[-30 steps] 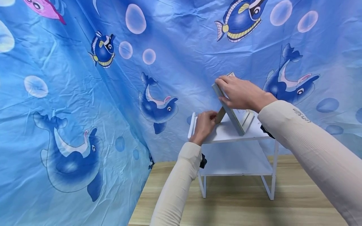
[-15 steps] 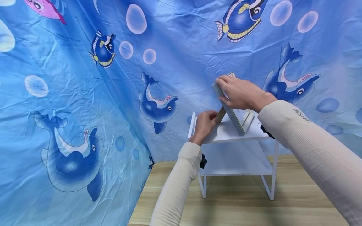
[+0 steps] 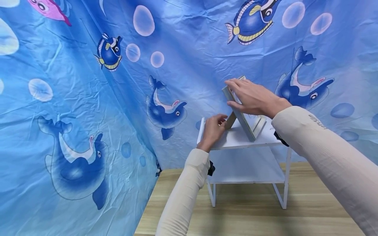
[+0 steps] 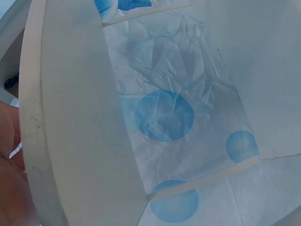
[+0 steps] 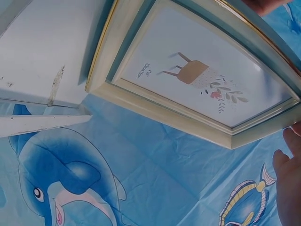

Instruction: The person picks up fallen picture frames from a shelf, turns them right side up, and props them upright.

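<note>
Steadying frame (image 3: 241, 118) wanted light touch; right hand (image 3: 254, 95) had fingers apart, couldn't tell if left hand (image 3: 212, 130) pinched leg (image 3: 230, 121).

"One picture frame (image 5: 192, 75) on that white table (image 3: 234, 138), is it?"
"Just one, near the front edge, and one lower shelf (image 3: 245, 167) underneath."
"And a left hand (image 3: 212, 131), a right hand (image 3: 254, 96)?"
"Two in all."
"The curtain (image 3: 189, 55)?"
"From here I make out three dolphins (image 3: 73, 173), two striped fish (image 3: 251, 23) and one pink creature (image 3: 48, 10)."
</note>
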Tool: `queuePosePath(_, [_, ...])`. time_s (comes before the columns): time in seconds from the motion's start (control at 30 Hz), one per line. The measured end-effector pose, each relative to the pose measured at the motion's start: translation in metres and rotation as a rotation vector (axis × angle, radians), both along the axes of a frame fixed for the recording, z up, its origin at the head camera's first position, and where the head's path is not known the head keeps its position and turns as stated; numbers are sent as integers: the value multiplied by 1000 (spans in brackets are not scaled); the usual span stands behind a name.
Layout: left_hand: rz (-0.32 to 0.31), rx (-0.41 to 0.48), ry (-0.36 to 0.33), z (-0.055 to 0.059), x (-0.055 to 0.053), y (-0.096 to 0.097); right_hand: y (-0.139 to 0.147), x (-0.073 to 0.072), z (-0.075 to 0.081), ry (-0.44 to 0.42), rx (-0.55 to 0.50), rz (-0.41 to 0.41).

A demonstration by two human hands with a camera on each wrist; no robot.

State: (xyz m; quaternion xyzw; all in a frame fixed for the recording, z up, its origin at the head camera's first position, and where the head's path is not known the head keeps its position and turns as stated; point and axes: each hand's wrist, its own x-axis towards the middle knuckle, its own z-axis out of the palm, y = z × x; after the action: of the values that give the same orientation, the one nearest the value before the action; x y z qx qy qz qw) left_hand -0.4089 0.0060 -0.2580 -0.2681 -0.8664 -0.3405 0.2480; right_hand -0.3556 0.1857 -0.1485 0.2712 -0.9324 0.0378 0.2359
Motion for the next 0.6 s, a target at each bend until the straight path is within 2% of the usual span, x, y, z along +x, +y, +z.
queuePosePath(0.2, [10, 20, 5, 3, 2, -3, 4, -1, -2, 6, -53, 22])
queuePosePath(0.33, [18, 46, 44, 13, 8, -4, 10, -1, -4, 39, -114, 0])
queuePosePath(0.4, [22, 70, 90, 21, 11, -4, 13, -1, -5, 18, -200, -34])
queuePosePath(0.5, [22, 112, 141, 33, 18, -3, 20, -1, -5, -61, -394, -90])
queuePosePath(0.6, [28, 154, 154, 44, 25, -2, 26, -2, -7, -146, -568, -141])
